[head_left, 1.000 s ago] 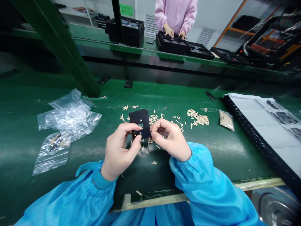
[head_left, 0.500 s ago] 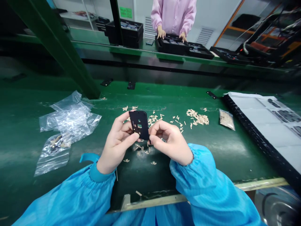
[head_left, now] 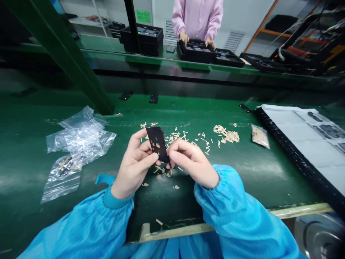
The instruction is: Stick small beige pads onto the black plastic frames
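Observation:
My left hand (head_left: pixel 134 164) holds a black perforated plate (head_left: pixel 157 144) by its left edge, with the thumb across the face. The plate is tilted, and its small rectangular cut-outs show. My right hand (head_left: pixel 192 160) pinches the plate's lower right edge, and its fingers hide the bottom corner. Small tan strips (head_left: pixel 226 135) lie scattered on the green workbench (head_left: pixel 172 194) behind and beneath my hands. Several of them are close to my fingertips.
Crumpled clear plastic bags (head_left: pixel 83 140) lie to the left, and a small bag with tan strips (head_left: pixel 260 136) lies to the right. Further right is a black-edged tray with a white sheet (head_left: pixel 304 144). A green post (head_left: pixel 72 61) rises left. Across the bench, a person in pink (head_left: pixel 198 18) has their hands on black trays (head_left: pixel 196 50).
The black plate has turned, with its top now leaning left, and my right hand has shifted down its edge. The view has tilted slightly.

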A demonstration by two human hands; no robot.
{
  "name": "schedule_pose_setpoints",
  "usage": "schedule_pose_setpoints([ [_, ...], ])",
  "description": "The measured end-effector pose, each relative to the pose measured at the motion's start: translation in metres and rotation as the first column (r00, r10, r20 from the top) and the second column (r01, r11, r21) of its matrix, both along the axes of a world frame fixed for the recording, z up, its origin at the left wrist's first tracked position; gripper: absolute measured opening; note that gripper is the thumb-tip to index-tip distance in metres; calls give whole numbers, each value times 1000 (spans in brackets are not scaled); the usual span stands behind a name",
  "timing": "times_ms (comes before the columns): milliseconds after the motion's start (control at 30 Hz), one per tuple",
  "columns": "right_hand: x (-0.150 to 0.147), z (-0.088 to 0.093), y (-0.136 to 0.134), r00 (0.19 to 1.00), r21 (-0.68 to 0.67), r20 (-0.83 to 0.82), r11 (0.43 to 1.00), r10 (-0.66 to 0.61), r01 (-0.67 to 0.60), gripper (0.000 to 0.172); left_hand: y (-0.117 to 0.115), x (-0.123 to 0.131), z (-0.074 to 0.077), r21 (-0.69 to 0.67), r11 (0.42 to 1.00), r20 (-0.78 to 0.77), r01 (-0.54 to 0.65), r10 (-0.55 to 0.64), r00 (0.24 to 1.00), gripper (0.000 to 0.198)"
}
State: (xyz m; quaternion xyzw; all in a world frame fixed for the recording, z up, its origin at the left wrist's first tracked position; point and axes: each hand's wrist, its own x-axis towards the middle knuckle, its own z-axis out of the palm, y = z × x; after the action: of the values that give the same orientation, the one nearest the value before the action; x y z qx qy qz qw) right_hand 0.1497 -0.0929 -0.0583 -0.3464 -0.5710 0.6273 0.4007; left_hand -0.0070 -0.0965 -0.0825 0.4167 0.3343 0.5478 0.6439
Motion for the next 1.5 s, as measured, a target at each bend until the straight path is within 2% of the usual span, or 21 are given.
schedule_pose_setpoints([
  [100,0,0,0,996,157,88,988,-4,-10,18,0,2,5,-109,993,47,47,-42,998,51],
  [233,-2,-3,0,980,372,182,928,-76,2,16,0,3,9,-218,970,117,110,-86,989,64],
  [467,-4,-14,0,956,514,252,858,-151,0,13,0,1,11,-296,941,209,165,-105,972,57],
  [700,-6,-19,2,889,708,320,706,-328,5,13,-2,2,11,-346,919,247,186,-102,964,50],
  [967,-8,-23,8,813,886,289,464,-506,-27,22,-3,4,11,-383,903,313,196,-73,947,44],
  [1100,-9,-26,9,797,916,281,398,-534,-56,26,-3,3,12,-411,891,306,192,-63,950,42],
  [1167,-9,-26,9,803,911,277,409,-527,-46,25,-4,2,13,-402,897,295,186,-65,953,45],
  [1200,-9,-25,8,815,897,279,440,-508,-33,26,-4,1,13,-391,903,289,178,-63,955,47],
  [1300,-7,-20,6,878,793,299,609,-373,-11,29,-4,0,16,-328,934,258,142,-57,965,50],
  [1367,-5,-16,5,930,684,276,729,-244,-12,24,-4,-2,17,-270,958,217,97,-37,975,51],
  [1433,-3,-13,5,962,580,234,814,-139,-23,16,-4,-2,17,-211,977,164,39,-3,986,52],
  [1500,-2,-11,4,974,491,211,871,-84,-31,15,-5,-1,16,-143,990,112,-5,21,993,53],
])
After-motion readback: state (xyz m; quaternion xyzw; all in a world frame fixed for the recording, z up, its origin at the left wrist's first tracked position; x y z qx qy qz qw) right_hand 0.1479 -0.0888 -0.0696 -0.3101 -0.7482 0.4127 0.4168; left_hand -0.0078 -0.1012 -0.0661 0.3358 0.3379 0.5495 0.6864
